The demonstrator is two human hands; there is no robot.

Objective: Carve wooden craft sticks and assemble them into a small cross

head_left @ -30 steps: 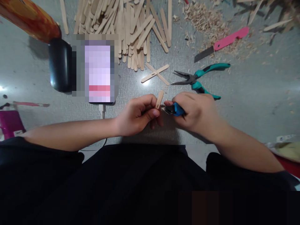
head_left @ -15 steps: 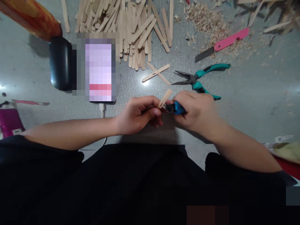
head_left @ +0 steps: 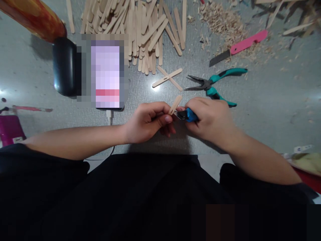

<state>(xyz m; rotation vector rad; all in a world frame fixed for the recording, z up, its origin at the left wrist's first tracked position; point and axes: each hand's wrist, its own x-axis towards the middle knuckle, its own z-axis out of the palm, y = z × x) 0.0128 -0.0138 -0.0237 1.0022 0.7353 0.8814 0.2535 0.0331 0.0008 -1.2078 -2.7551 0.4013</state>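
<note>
Between thumb and fingers, my left hand [head_left: 150,122] pinches a wooden craft stick [head_left: 176,103] that has a small slot cut in it. My right hand [head_left: 210,118] is closed round blue-handled cutting pliers [head_left: 191,114]; their dark jaws lie at the stick's right side, close to the slot. Whether the tips touch the wood I cannot tell. Just beyond the hands, two craft sticks [head_left: 167,78] lie crossed, one with a slot in its middle. Green-handled long-nose pliers [head_left: 207,83] rest with jaws apart beyond my right hand.
A heap of craft sticks [head_left: 145,36] covers the far middle. Wood shavings [head_left: 223,23] and a pink-handled folding saw [head_left: 247,43] lie at far right. A phone [head_left: 105,73] on a cable, a black rounded object [head_left: 64,67] and an orange cylinder [head_left: 37,20] stand left.
The craft stick in my left hand has tilted slightly and shifted a little to the left. My right hand keeps its grip on the blue pliers, almost unmoved.
</note>
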